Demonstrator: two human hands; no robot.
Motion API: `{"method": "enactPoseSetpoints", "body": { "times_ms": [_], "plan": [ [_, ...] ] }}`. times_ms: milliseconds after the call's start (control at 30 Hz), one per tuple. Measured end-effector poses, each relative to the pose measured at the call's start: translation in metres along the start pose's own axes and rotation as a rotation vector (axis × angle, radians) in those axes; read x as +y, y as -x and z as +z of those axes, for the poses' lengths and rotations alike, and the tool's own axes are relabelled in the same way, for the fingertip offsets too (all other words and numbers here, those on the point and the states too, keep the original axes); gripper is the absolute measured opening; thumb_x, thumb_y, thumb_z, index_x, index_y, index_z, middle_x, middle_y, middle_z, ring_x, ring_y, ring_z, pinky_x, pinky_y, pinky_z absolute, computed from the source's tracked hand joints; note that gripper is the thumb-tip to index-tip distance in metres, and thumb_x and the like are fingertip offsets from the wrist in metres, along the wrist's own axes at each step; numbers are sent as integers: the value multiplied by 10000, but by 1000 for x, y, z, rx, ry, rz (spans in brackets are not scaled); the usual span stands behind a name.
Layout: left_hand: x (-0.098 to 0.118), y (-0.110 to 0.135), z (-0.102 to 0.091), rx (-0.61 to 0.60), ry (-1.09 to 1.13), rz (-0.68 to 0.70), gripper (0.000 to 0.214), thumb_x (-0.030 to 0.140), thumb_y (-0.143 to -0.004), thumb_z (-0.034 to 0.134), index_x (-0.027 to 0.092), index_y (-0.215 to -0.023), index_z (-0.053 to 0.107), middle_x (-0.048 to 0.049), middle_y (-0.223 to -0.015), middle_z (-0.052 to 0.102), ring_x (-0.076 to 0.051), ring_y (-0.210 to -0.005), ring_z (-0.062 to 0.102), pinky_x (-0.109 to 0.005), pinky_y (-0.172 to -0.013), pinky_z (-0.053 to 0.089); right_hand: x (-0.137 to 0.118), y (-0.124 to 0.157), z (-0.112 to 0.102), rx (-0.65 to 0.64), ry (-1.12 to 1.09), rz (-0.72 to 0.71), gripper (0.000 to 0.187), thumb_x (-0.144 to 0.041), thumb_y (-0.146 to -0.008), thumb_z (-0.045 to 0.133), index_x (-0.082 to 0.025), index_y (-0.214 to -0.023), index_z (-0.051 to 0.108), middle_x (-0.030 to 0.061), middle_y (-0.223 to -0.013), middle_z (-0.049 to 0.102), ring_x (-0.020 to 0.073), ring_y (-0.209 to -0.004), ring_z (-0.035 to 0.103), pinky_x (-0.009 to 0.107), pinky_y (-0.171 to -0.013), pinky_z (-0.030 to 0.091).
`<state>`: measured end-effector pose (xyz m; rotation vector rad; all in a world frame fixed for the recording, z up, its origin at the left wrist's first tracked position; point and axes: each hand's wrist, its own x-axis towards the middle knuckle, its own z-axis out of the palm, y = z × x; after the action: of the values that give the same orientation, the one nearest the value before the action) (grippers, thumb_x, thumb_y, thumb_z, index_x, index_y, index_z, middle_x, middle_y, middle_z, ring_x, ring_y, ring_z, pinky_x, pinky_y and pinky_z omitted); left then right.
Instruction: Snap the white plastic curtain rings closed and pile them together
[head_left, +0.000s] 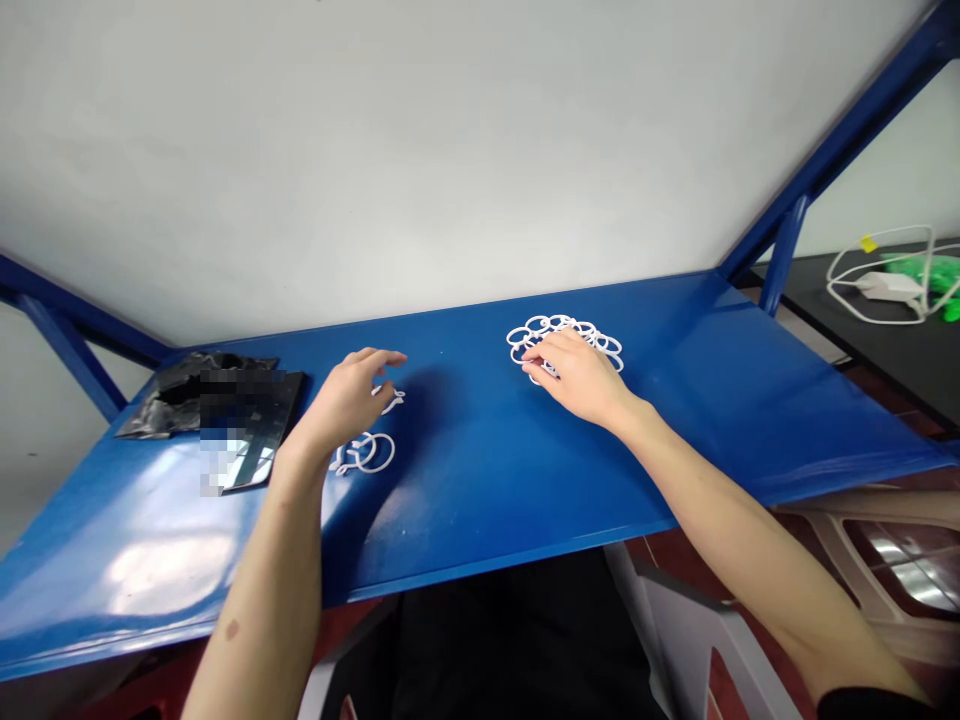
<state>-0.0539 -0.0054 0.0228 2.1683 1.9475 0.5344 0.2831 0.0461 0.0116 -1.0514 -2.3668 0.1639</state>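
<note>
My left hand (351,395) hovers above the left part of the blue table (480,460), its thumb and index finger apart and nothing held between them. Just under it lies a small group of white curtain rings with little eyelets (381,452), partly covered by the hand. Over on the right, my right hand (577,370) rests over a bigger cluster of white curtain rings (537,325). Its fingers curve down onto that cluster, with a small gap between thumb and forefinger. The hand hides the middle of the cluster.
At the table's left end, a crumpled black plastic bag (180,385) lies beside a dark, shiny flat device (274,425). Blue frame bars slope at both sides. Beyond the right end, a white charger with cable (892,287) sits on a black surface.
</note>
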Motion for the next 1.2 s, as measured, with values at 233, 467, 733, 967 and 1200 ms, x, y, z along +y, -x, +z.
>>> {"method": "enactPoseSetpoints", "body": {
  "times_ms": [233, 467, 733, 967, 1200],
  "plan": [
    [-7, -1, 11, -106, -202, 53, 224, 295, -845, 583, 207, -954, 759, -113, -1056, 745, -328, -1049, 614, -459, -953, 504, -6, 0, 1, -14, 13, -36, 188, -307, -1020, 563, -203, -1053, 715, 71, -1033, 736, 261, -1037, 617, 393, -828, 530],
    [39, 1, 14, 39, 73, 74, 151, 378, -877, 664, 241, -921, 711, -48, -916, 745, -249, -906, 636, -369, -840, 501, -25, 4, 10, -96, -128, -56, 185, -302, -1019, 568, -197, -1050, 718, 74, -1007, 728, 238, -990, 650, 402, -847, 546],
    [89, 14, 35, -17, 732, 8, 335, 502, -800, 767, 202, -813, 618, -9, -768, 701, -144, -671, 623, -269, -643, 483, -50, 10, 19, -251, -368, -2, 213, -424, -973, 650, -226, -1050, 646, 4, -876, 719, 158, -722, 649, 281, -626, 461],
    [89, 14, 45, -37, 985, -37, 323, 418, -773, 818, 183, -962, 702, -46, -865, 753, -165, -765, 693, -279, -709, 532, -43, 10, 17, -48, -370, -13, 108, -282, -999, 603, -216, -1047, 673, 18, -926, 756, 151, -765, 688, 270, -684, 490],
    [91, 12, 46, -32, 987, -167, 385, 523, -752, 804, 164, -889, 784, -80, -849, 779, -170, -713, 668, -274, -638, 525, -41, 11, 16, 109, -403, -29, 124, -304, -1011, 590, -210, -985, 667, 28, -907, 771, 148, -722, 700, 272, -663, 533]
  ]
}}
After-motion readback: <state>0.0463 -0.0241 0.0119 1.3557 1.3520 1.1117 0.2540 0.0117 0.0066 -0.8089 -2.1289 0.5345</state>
